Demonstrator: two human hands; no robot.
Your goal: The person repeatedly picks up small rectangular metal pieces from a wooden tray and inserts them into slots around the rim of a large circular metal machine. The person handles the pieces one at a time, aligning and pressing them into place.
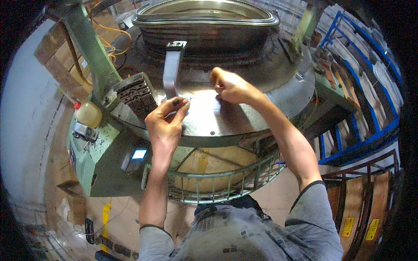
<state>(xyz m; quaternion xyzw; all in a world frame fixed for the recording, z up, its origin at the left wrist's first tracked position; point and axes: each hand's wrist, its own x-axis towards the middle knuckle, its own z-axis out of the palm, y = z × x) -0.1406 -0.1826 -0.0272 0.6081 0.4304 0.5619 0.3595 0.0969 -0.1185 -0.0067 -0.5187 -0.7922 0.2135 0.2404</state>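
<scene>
My left hand [166, 124] is over the front rim of a large round metal machine. Its thumb and fingers pinch a small dark piece [177, 103], too small to name. To its right, my right hand [233, 88] is closed above the smooth metal top [204, 114], fingers curled inward. Whatever the right hand may hold is hidden. A grey upright bracket [173, 69] rises from the machine top just beyond my left fingertips. Left of that hand, a dark slotted metal block [137, 96] sits at the machine's edge.
A ribbed ring [204, 21] crowns the machine. Below the rim curves a green guard rail [226, 175]. Green posts [89, 43] flank the work. On the left are a bottle with a red cap [88, 114] and a small lit screen [139, 154]. Blue racks [365, 74] stand at right.
</scene>
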